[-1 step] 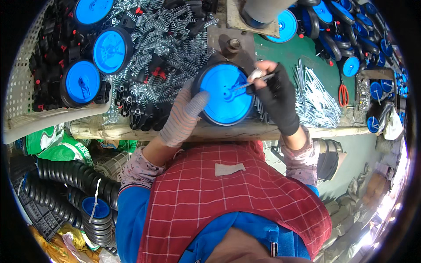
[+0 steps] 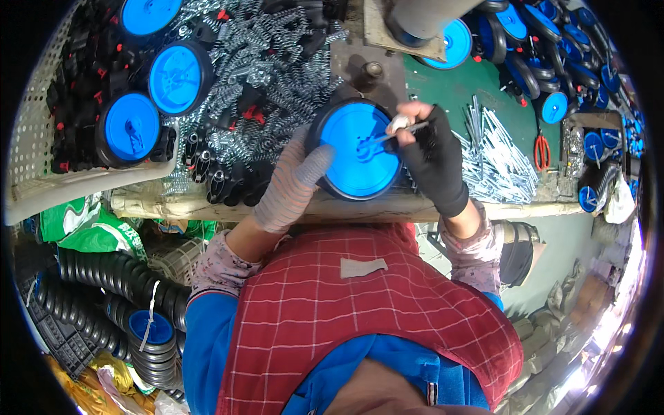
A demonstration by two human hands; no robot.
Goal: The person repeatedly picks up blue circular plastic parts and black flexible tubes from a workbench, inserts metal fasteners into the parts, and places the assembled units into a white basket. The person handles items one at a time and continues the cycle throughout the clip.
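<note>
A blue wheel with a black tyre (image 2: pixel 358 169) is held tilted over the table's front edge. My left hand (image 2: pixel 294 176), in a striped grey glove, grips its left rim, with the thumb across the blue face. My right hand (image 2: pixel 434 152), in a black glove with bare fingertips, pinches a thin metal rod (image 2: pixel 408 131). That rod slants down to the left, and its tip reaches the raised part near the wheel's hub. Whether the tip is inside a hole, I cannot tell. A small whitish thing (image 2: pixel 399 124) shows at the right fingertips; its kind is unclear.
Metal springs (image 2: pixel 270 83) lie heaped behind my left hand. A white crate (image 2: pixel 90 188) holds black parts and several blue wheels (image 2: pixel 131 128). To the right are a pile of metal rods (image 2: pixel 501 159), red-handled scissors (image 2: pixel 541 151) and more wheels (image 2: pixel 553 107). A grey post (image 2: pixel 422 21) stands at the back.
My right hand has shifted slightly left and down with the rod, closer to the wheel's hub. My left hand keeps its grip on the wheel.
</note>
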